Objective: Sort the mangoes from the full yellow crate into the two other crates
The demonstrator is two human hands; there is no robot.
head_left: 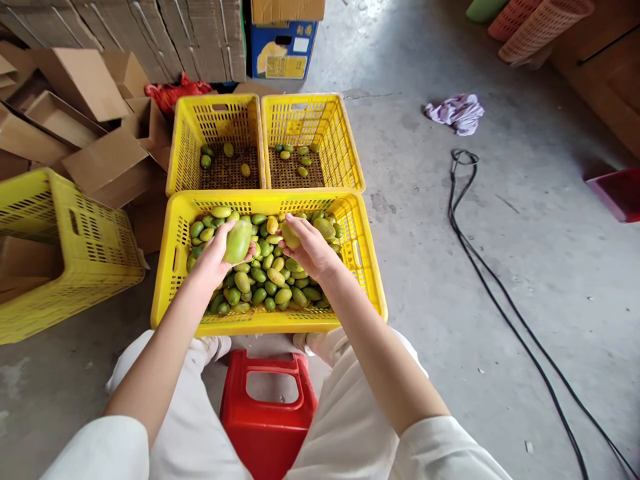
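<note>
A yellow plastic crate (163, 267) in front of me holds a heap of oval green and yellowish fruits (273, 277) that look like mangoes. Above the heap on the left, my left hand (217, 250) is closed around a large, smooth green mango (237, 241). My right hand (307, 247) grips a yellowish-green mango (290, 235), partly hidden by the fingers. Just beyond my right wrist lies another large green fruit (325, 229). The two hands are apart, with part of the heap showing between them.
Two yellow crates (350, 150) with a few fruits each stand behind. Cardboard boxes (107, 160) and a tilted yellow crate (100, 247) lie left. A red stool (270, 420) is between my legs. A black cable (485, 267) and a crumpled cloth (457, 113) lie right.
</note>
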